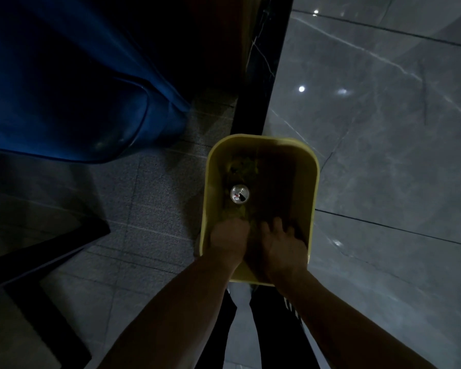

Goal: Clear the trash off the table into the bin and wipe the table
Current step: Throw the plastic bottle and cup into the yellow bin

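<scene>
Now | both hands (256, 243) over bin (314, 182) | can (240, 193) beyond fingertips

Yellow bin (314, 182), rounded-rectangular, open-topped, is standing upright on the floor, seen from straight above, straddling the seam between the dark matte tiles and the glossy grey tiles. Inside, a drink can (240, 193) is standing on end near the left wall, its silver top with opened tab facing up. Crumpled yellowish-green trash (241, 166) is lying around it, piled towards the far-left corner and running along the left side to the near end; too dim to identify. The right side of the interior is sitting in shadow.
</scene>
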The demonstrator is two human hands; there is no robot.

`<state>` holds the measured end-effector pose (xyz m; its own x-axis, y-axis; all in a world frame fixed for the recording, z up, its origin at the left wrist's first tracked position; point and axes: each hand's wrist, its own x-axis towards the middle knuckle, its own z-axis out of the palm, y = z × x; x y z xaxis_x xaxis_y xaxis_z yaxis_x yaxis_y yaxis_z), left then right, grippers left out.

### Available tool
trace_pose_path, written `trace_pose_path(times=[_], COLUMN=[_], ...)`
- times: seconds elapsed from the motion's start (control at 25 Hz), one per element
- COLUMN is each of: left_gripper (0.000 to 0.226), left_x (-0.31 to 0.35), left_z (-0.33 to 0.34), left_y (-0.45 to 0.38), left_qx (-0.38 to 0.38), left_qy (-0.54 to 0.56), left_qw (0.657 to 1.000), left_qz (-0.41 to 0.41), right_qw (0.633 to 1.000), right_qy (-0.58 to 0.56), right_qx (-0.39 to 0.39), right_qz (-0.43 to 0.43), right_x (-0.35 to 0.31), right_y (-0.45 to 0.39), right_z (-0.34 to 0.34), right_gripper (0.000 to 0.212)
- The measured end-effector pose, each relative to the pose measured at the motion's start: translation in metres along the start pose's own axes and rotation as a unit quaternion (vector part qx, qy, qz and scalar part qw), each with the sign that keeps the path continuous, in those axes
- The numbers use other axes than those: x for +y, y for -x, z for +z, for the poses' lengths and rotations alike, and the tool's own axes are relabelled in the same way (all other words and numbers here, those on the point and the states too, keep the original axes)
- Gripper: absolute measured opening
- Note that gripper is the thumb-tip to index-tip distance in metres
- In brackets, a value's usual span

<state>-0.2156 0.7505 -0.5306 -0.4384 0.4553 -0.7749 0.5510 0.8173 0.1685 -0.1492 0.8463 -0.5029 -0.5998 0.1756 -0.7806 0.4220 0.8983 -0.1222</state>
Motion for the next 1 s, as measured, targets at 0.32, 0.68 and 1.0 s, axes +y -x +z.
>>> trace_pose_path(times=[0.32,0.68,1.0], left_gripper=[0.021,0.024,0.031], left_x=[0.000,0.006,0.006], left_z=[0.002,-0.093,-0.216], left_y=[0.003,0.110,0.268], left_qx=[-0.015,-0.044,-0.003], left_qy=[0.009,0.157,0.243], left_qw=[1.000,0.984,0.969], left_qz=[-0.024,-0.068,-0.053], right_qw=[0.999,0.981,0.981], right_qy=[-0.042,-0.191,-0.190], right_qx=[-0.009,-0.023,-0.025], right_qz=[-0.001,-0.003,-0.029], right_x=[0.002,0.001,-0.025], right_y=[0.007,0.108,0.256], right_z=[0.007,-0.084,-0.201], right_gripper=[0.053,0.052,0.032])
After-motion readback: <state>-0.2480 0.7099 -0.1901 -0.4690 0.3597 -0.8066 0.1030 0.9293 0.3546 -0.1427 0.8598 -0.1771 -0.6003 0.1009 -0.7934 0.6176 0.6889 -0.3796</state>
